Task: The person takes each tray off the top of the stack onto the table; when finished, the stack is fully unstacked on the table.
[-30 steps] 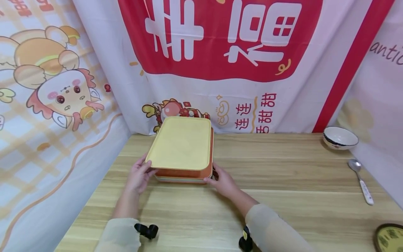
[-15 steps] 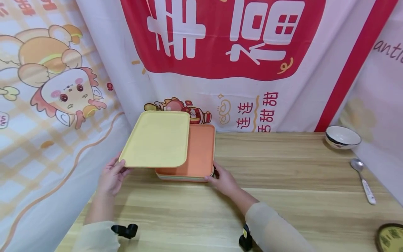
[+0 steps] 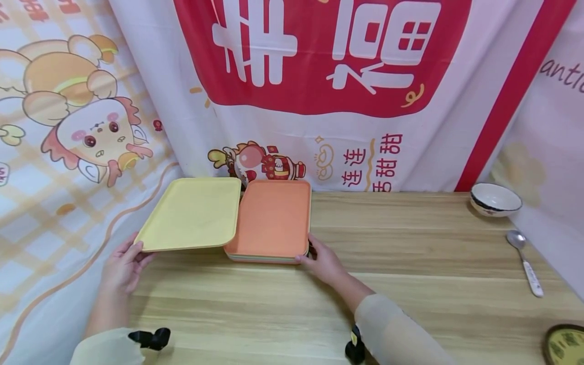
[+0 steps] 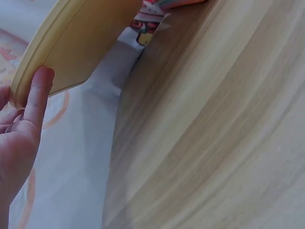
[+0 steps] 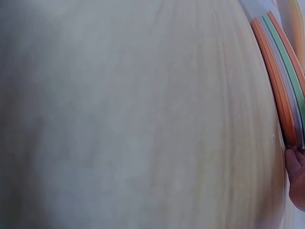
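Observation:
My left hand (image 3: 121,268) pinches the near left corner of a yellow tray (image 3: 193,213), thumb on top and fingers underneath. In the left wrist view the tray (image 4: 95,43) is tilted and raised above the table. Its right edge lies beside an orange tray (image 3: 276,218), the top one of a stack on the table. At the stack's near right corner, my right hand (image 3: 326,261) grips the edges with thumb and fingers. Orange, grey and green edges of the stacked trays (image 5: 281,67) show in the right wrist view; only part of the right hand appears there.
A white bowl (image 3: 495,199) with a dark pattern stands at the back right of the wooden table (image 3: 388,233). Nearer lies a spoon (image 3: 524,263) with a white handle. A round green patterned item (image 3: 568,344) is cut off at the lower right. Printed cloth (image 3: 319,126) hangs behind.
My left hand has drawn the yellow tray leftward off the stack, uncovering the orange tray, and has lowered it lately. The right hand has stayed at the stack's corner.

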{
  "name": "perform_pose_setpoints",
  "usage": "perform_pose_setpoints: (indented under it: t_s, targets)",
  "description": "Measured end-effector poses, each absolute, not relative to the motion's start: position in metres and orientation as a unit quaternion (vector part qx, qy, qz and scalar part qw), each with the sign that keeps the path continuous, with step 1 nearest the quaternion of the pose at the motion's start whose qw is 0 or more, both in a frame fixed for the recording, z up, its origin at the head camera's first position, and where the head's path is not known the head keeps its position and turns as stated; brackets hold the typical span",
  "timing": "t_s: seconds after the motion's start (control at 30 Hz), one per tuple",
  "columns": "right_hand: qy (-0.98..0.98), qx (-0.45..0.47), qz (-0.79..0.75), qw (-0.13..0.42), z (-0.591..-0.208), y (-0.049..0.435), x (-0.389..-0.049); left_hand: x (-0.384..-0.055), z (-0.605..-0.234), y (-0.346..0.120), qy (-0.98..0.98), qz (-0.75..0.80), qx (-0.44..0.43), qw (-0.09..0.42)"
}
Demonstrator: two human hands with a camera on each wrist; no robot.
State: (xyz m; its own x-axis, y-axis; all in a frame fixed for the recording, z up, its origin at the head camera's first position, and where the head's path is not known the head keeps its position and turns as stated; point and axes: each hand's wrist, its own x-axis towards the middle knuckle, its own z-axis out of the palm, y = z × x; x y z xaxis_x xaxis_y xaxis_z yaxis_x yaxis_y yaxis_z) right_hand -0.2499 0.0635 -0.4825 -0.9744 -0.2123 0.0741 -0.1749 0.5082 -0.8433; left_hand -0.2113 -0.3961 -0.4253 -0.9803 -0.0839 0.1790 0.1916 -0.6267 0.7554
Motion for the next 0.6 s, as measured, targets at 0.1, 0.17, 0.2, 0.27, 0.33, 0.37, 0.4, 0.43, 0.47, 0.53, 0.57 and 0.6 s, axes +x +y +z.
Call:
perform_pose_setpoints:
  t_s: [0.1, 0.17, 0.2, 0.27, 0.33, 0.37, 0.4, 0.43, 0.47, 0.53, 0.57, 0.6]
  targets:
    - [0.865, -0.109, -0.489, 0.021, -0.483, 0.063, -0.250, -0.210, -0.429, -0.405, -0.419, -0.904, -0.053, 0.073]
    - [0.863, -0.112, -0.492, 0.022, -0.483, 0.064, -0.250, -0.209, -0.431, -0.410, -0.424, -0.902, -0.042, 0.071]
    - [0.863, -0.115, -0.492, 0.020, -0.483, 0.064, -0.250, -0.209, -0.433, -0.412, -0.427, -0.901, -0.037, 0.070]
    - [0.862, -0.120, -0.492, 0.018, -0.483, 0.065, -0.250, -0.209, -0.436, -0.416, -0.439, -0.895, -0.029, 0.070]
    - [0.861, -0.121, -0.494, 0.017, -0.483, 0.065, -0.250, -0.209, -0.438, -0.418, -0.451, -0.889, -0.019, 0.068]
    - [0.861, -0.122, -0.494, 0.016, -0.484, 0.065, -0.250, -0.209, -0.440, -0.419, -0.457, -0.887, -0.013, 0.067]
    - [0.861, -0.124, -0.494, 0.014, -0.485, 0.065, -0.250, -0.208, -0.441, -0.419, -0.464, -0.883, -0.006, 0.066]
    - [0.860, -0.122, -0.495, 0.015, -0.485, 0.065, -0.251, -0.208, -0.442, -0.420, -0.470, -0.880, 0.007, 0.067]
    - [0.859, -0.122, -0.497, 0.016, -0.485, 0.065, -0.251, -0.208, -0.443, -0.420, -0.476, -0.877, 0.026, 0.068]
    - [0.858, -0.122, -0.500, 0.018, -0.486, 0.065, -0.251, -0.207, -0.444, -0.421, -0.478, -0.873, 0.060, 0.074]
    - [0.856, -0.123, -0.501, 0.018, -0.486, 0.065, -0.252, -0.207, -0.445, -0.421, -0.475, -0.873, 0.080, 0.077]
    - [0.856, -0.123, -0.503, 0.018, -0.486, 0.065, -0.252, -0.207, -0.444, -0.421, -0.471, -0.873, 0.098, 0.083]
